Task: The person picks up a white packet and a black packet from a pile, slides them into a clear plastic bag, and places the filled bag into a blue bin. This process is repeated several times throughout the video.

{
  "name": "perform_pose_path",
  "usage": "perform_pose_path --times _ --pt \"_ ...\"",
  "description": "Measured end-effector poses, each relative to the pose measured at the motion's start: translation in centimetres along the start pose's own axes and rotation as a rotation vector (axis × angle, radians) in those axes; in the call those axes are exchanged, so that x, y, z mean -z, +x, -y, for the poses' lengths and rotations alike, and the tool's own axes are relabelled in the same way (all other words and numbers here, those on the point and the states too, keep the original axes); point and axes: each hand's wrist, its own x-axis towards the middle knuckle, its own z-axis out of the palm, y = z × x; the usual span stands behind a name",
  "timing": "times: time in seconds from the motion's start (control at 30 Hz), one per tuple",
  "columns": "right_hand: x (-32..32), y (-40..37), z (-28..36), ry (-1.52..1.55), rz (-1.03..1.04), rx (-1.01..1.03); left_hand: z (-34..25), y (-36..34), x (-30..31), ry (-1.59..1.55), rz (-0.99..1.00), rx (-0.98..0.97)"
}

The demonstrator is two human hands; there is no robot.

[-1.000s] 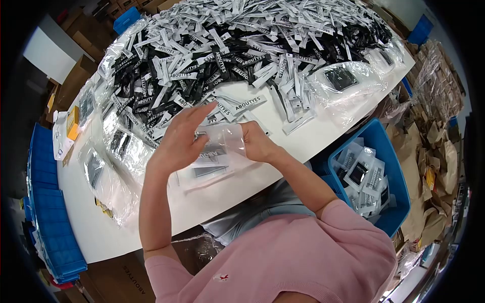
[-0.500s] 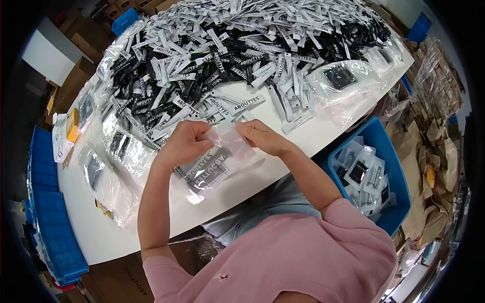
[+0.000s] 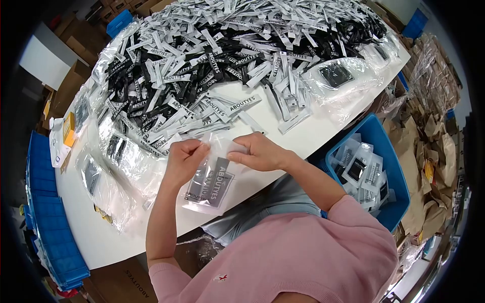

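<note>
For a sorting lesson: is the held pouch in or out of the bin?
Out: left hand and right hand hold the pouch away from the bin.

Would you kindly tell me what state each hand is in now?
Left hand: closed, holding the bag by its top.
Right hand: on the bag; grip cannot be told.

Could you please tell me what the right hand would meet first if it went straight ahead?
The right hand would first meet the clear bag right before it, then probably the left hand, though depth is unclear.
</note>
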Motion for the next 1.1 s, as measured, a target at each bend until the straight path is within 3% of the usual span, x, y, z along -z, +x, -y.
perform_pose_path --times 0.07,0.1,0.13,0.17,0.23,0.3,0.37,0.4,0.43,0.47,0.5,0.53,0.57,0.63,0.67,0.73,0.8,0.87,0.97,1.0,1.03,1.07,1.1 --pt "0.0 -0.5 -1.1 -0.249 0.012 0.176 -0.9 -0.9 -0.6 0.38 -0.08 -0.323" --pt "-0.5 -0.7 -1.1 -0.249 0.017 0.171 -1.5 -1.3 -1.2 0.568 -0.128 -0.448" --pt "-1.2 -0.7 -1.0 -0.29 -0.052 0.26 -1.7 -1.2 -1.3 0.674 -0.076 -0.611" --pt "-1.7 -0.8 -1.0 -0.329 -0.122 0.35 -1.8 -1.2 -1.8 0.672 -0.079 -0.607" --pt "-1.7 -1.2 -1.2 -0.326 -0.097 0.324 -2.3 -1.2 -2.7 0.812 0.056 -0.59" --pt "-0.8 -2.1 -1.4 -0.326 -0.083 0.292 -1.3 -1.2 -3.3 0.748 0.034 -0.581" --pt "1.2 -4.0 -1.9 -0.292 -0.091 0.297 -0.8 -1.1 -3.4 0.663 0.157 -0.426" --pt "3.0 -5.2 -2.5 -0.303 -0.123 0.259 -0.7 -1.1 -3.2 0.533 0.143 -0.27" --pt "5.5 -6.9 -3.4 -0.313 -0.155 0.221 0.0 -1.3 -2.5 0.532 0.143 -0.27" --pt "8.9 -9.1 -3.8 -0.269 -0.172 -0.024 1.4 -1.5 -1.6 0.565 0.081 -0.202" --pt "12.9 -11.7 -3.9 -0.313 -0.121 -0.395 2.8 -1.9 -0.6 0.596 0.019 -0.135" --pt "16.4 -14.8 -4.8 -0.496 -0.104 -0.487 4.5 -2.6 0.4 0.545 0.052 -0.021" --pt "18.9 -17.0 -5.4 -0.68 -0.085 -0.577 4.7 -3.4 0.4 0.543 0.053 -0.024" --pt "19.0 -19.1 -4.9 -1.207 -0.412 -0.434 4.9 -4.4 0.0 0.455 0.014 -0.053" --pt "19.0 -18.4 -5.9 -1.236 -0.527 -0.307 4.9 -4.2 -0.7 0.449 0.017 -0.054" --pt "16.1 -12.8 -5.8 -0.744 -0.56 -0.371 4.2 -3.0 -3.0 0.594 -0.061 -0.421" --pt "11.5 -6.6 -6.4 -0.499 -0.364 -0.099 3.7 -2.0 -5.1 0.653 -0.028 -0.367" --pt "7.1 -0.8 -7.6 -0.729 -0.255 0.178 4.1 -1.1 -6.6 0.756 -0.037 -0.328" --pt "4.1 7.1 -9.6 -1.06 -0.273 0.49 4.4 -1.1 -6.0 0.646 0.01 -0.306" --pt "4.0 8.5 -10.0 -1.061 -0.281 0.495 5.0 -1.3 -5.7 0.539 0.061 -0.281" --pt "4.0 9.7 -10.1 -1.043 -0.18 0.369 5.7 -1.7 -5.4 0.548 0.059 -0.29" --pt "4.0 10.8 -10.2 -1.022 -0.081 0.246 6.6 -2.2 -5.0 0.548 -0.033 -0.415" --pt "3.6 11.5 -10.5 -0.819 -0.244 0.334 7.5 -2.6 -4.8 0.543 -0.127 -0.541"
